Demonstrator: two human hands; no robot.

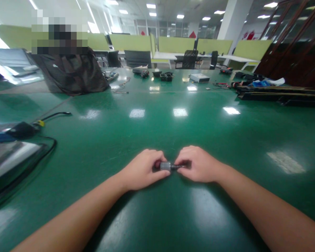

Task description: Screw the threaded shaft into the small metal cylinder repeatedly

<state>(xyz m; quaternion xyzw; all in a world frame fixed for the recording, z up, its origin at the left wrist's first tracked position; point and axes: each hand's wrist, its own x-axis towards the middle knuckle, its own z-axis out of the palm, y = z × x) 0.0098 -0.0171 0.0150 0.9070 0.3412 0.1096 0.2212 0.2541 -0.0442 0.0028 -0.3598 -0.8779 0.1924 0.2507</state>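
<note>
A small tool-like object [166, 166] with a grey cylindrical middle and a thin dark shaft lies sideways between my hands, low over the green table [157, 133]. My left hand [147, 169] is closed on its thicker, dark reddish end, thumb below and fingers above. At the thin dark end on the right, my right hand [197, 164] pinches the shaft between thumb and fingers. A short gap separates the two hands, with the grey part and some of the shaft showing there. Blur hides the finer details of the object.
At the left edge lie a grey-white device [15, 157] and a black cable [54, 140]. A dark bag [73, 73] stands at the back left. Tools and a white box [199, 77] lie far back; long black bars [283, 94] are at the back right.
</note>
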